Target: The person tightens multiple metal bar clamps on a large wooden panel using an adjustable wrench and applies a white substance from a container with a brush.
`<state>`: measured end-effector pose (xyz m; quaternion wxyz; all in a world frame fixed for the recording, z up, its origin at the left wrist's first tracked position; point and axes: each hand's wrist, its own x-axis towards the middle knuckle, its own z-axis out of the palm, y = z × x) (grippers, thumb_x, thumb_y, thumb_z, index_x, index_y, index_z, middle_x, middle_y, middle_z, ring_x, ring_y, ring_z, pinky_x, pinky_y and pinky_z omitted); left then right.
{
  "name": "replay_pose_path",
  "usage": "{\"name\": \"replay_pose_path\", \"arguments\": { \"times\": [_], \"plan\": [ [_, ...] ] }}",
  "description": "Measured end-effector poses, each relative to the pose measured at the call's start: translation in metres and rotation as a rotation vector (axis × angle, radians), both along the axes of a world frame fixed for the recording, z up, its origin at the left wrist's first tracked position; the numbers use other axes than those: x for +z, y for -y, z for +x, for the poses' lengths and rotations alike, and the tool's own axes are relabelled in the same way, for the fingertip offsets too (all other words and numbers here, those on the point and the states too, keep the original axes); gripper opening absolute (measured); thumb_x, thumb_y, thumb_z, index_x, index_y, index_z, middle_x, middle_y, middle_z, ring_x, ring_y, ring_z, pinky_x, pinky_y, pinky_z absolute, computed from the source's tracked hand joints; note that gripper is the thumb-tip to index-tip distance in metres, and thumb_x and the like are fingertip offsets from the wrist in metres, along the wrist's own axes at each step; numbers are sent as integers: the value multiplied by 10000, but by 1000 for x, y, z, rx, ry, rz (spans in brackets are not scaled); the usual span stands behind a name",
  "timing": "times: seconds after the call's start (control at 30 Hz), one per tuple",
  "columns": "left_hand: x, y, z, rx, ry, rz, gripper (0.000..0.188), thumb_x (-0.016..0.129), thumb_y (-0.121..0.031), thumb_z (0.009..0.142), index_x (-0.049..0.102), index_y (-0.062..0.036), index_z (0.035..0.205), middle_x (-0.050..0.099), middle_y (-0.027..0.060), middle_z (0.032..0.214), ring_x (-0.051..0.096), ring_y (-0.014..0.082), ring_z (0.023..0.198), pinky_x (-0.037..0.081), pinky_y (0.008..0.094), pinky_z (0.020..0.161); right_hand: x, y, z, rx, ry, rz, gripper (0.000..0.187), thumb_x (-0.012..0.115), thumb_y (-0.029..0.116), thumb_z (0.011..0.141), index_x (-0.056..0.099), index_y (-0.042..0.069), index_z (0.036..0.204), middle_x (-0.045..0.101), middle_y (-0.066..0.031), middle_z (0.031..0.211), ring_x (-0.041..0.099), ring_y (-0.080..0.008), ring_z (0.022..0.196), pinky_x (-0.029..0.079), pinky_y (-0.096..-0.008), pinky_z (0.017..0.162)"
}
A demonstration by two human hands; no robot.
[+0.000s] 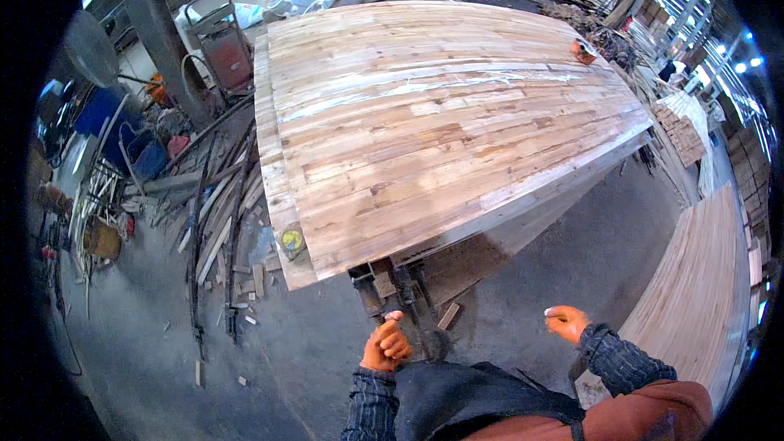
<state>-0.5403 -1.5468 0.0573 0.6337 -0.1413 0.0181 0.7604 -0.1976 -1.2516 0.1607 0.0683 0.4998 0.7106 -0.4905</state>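
Note:
A broad panel of glued wooden strips (425,139) lies in front of me on top of another board, whose edge shows along the left. Beneath its near edge a dark metal clamp screw (367,296) points toward me. My left hand (385,345) is closed in a fist round the screw's near end; the grip itself is hidden by the fingers. My right hand (567,324) hangs in the air right of the panel's near corner, fingers curled, with nothing visible in them. A yellow-green tape measure (291,242) rests at the panel's left near corner.
A small orange-red tool (583,52) sits on the panel's far right. Long metal bars (233,253) and wood offcuts litter the floor at left. A second strip panel (686,278) lies at right. A red hand truck (229,57) stands by a post (159,33).

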Motion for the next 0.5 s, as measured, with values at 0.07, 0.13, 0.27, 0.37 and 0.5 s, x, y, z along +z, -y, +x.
{"name": "replay_pose_path", "arguments": {
  "times": [0.07,0.13,0.27,0.37,0.5],
  "plan": [
    [28,-12,-1,-55,-303,-479,144,501,-182,975,614,-109,1026,332,-80,552,319,64,422,253,229,420,-5,4,17,-27,-29,74,344,638,193,881,607,-18,1151,649,-45,882,594,-115,813,485,-271,736],
    [48,-16,4,10,-519,-821,162,633,-211,903,610,-127,1040,406,-27,563,389,95,428,293,258,406,17,25,-9,-31,-20,-7,376,621,194,893,578,-42,1183,655,-101,971,627,-160,859,508,-302,777],
    [42,-21,7,-50,-611,-1026,116,627,-222,903,606,-138,980,533,40,599,535,158,473,388,288,392,13,64,-22,-40,36,-47,386,612,199,902,562,-38,1204,655,-113,995,639,-172,871,518,-303,768],
    [34,-10,-11,-242,-582,-705,268,578,-221,936,616,-106,1175,531,48,680,534,159,585,447,313,509,14,87,-29,-93,-13,-114,379,614,188,903,557,-19,1215,646,-95,972,636,-164,848,516,-295,725],
    [11,-6,-8,-210,95,-227,285,527,-237,976,541,-118,1234,470,-34,628,415,124,516,358,274,504,17,102,-34,-213,-4,-182,346,616,173,904,557,0,1198,633,-76,933,623,-150,782,503,-282,665]
  ]
}}
